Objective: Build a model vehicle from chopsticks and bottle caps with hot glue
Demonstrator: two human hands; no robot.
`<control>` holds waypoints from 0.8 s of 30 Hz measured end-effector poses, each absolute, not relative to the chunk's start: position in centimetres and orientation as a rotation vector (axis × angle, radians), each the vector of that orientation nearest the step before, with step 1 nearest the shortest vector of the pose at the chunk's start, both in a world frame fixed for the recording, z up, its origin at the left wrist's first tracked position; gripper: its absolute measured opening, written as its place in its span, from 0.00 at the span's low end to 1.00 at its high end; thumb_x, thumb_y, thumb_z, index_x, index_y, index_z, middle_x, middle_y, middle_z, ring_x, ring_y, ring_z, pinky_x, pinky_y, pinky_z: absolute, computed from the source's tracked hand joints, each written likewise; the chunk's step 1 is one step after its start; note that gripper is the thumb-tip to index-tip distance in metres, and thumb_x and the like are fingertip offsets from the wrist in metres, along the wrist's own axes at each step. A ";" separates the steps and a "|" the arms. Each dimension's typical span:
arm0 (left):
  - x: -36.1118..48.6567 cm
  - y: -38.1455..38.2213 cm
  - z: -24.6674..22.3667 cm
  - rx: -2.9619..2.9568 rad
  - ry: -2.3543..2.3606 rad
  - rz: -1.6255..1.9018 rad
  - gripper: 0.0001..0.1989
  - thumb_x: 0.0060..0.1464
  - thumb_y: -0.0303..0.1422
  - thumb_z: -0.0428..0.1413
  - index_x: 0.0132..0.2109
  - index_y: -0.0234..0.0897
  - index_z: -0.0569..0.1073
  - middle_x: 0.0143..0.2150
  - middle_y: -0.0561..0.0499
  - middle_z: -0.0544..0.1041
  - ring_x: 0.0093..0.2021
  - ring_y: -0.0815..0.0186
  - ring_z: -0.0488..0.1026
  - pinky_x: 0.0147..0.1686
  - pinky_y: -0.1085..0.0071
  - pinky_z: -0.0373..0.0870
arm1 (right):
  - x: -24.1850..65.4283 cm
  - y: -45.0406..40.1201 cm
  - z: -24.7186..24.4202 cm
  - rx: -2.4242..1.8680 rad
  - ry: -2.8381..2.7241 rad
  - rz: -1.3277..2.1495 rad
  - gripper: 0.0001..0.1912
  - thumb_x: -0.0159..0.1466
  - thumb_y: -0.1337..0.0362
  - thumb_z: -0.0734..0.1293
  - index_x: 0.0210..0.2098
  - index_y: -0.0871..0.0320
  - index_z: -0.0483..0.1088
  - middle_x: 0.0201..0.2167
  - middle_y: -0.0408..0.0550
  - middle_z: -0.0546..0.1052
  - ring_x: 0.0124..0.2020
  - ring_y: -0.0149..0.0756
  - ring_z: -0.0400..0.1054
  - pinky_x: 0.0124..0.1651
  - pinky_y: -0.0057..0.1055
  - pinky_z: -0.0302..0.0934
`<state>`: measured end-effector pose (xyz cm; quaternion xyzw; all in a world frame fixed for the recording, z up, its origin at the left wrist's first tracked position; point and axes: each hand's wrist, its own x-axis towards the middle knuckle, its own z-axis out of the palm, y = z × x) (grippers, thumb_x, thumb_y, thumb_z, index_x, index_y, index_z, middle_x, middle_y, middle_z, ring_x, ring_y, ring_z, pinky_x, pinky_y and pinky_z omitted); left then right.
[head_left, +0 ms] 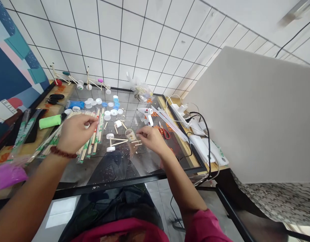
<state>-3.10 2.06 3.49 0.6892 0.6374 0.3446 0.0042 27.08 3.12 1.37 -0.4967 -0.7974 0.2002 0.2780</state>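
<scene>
My left hand (78, 131) is over the wrapped chopsticks (90, 148), thumb and fingertips pinched together. Whatever that pinch holds, if anything, is too small to make out. On the right, my right hand (152, 138) is also closed in a pinch, just beside a small clear cup-like roll (130, 135); I cannot see anything between its fingers. Left of the roll lies a V-shaped frame of sticks (119, 141) with white bottle caps (110, 149) as wheels. Behind it stands a small stick piece with a white part (118, 124). Short cut sticks (137, 142) lie by the roll.
A white glue gun (146, 113), glue sticks (170, 122) and red-handled scissors (165, 132) are at the right, near power strips (200, 148) and cables. Loose caps (107, 116), green clay (50, 121) and purple clay (11, 175) are leftward. Two stick tricycles (97, 82) stand behind.
</scene>
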 end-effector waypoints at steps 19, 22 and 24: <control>-1.3 9.7 3.8 1.863 2.177 0.069 0.07 0.46 0.37 0.58 0.28 0.39 0.76 0.31 0.44 0.80 0.37 0.52 0.78 0.33 0.66 0.68 | 24.1 6.2 -2.7 -1.134 -1.767 0.661 0.07 0.62 0.65 0.69 0.34 0.57 0.81 0.30 0.45 0.79 0.29 0.31 0.69 0.38 0.29 0.63; -0.8 7.7 5.8 1.931 2.093 0.408 0.13 0.53 0.42 0.54 0.35 0.40 0.77 0.34 0.47 0.81 0.38 0.55 0.78 0.36 0.66 0.70 | 23.8 6.4 -3.1 -1.111 -1.732 0.722 0.08 0.64 0.63 0.68 0.37 0.57 0.80 0.31 0.45 0.79 0.30 0.31 0.69 0.37 0.28 0.64; 0.0 6.4 6.9 1.920 1.773 0.593 0.16 0.53 0.47 0.54 0.37 0.40 0.77 0.33 0.48 0.81 0.35 0.57 0.78 0.33 0.67 0.71 | 23.7 6.6 -3.1 -1.072 -1.660 0.809 0.11 0.65 0.61 0.68 0.43 0.57 0.79 0.33 0.45 0.79 0.29 0.30 0.68 0.34 0.27 0.64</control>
